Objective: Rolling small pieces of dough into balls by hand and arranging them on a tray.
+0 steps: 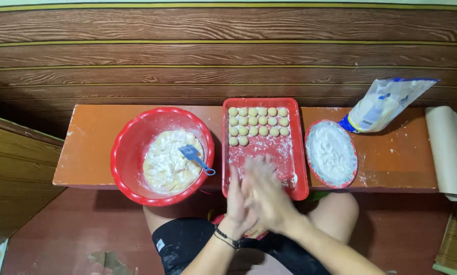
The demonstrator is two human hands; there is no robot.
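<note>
- Sitting cross-legged at the near side of the low orange table (91, 153), in black shorts with knees bare
- Pressing the left hand (235, 202) flat against the right hand (267, 196), palm to palm, fingers stretched and floury, just over the near end of the red tray (301, 168); wearing dark bands on the left wrist
- Hiding whatever lies between the palms, so not telling whether a piece of dough is being held there; judging by the pose, probably rolling a piece round
- Needing, as a judgement, a parting of the palms over the tray and a free spot beside the short fourth row
- Counting twenty dough balls (253, 121) at the tray's far end: three rows of six and a fourth row of two, packed close, with loose flour dusting the tray nearer the hands
- Standing just left of the tray, one red basin (124, 153), holding a floured mass of dough (165, 163) and one blue scraper (190, 152), handle pointing toward the tray
- Lying just right of the tray, one oval plate (354, 170) with a red rim, heaped with white flour
- Leaning farther right, one opened flour bag (386, 104), and resting at the table's right end, one roll of brown paper (447, 150)
- Backing it all, a dark wood-panelled wall (228, 51)
</note>
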